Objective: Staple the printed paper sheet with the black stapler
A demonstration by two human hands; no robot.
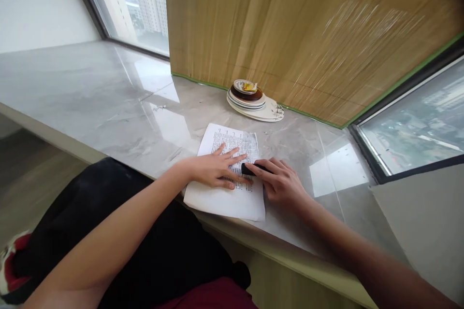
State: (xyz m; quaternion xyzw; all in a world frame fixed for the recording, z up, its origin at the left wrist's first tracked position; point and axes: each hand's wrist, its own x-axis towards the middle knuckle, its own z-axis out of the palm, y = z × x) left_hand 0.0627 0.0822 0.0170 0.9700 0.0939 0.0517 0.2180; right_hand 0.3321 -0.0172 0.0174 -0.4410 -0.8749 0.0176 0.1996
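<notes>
A printed sheet of paper [224, 201] lies on the grey stone ledge, its near edge close to the ledge's front. Flat on the printed text, my left hand [217, 169] has its fingers spread and holds nothing. My right hand [281, 181] is closed around a short black bar-like object [248, 169] at the paper's right side. One blunt end of that object points left, toward the fingers of my left hand. My right palm and fingers cover the rest of it, so its exact kind cannot be made out. The upper right corner of the paper looks greyish and wrinkled.
Beyond the paper, a stack of plates [250, 101] stands near a wood-grain panel [253, 24], with a small yellow item [249, 87] on top. Windows flank the panel on both sides. The stone ledge [108, 101] stretches away to the left.
</notes>
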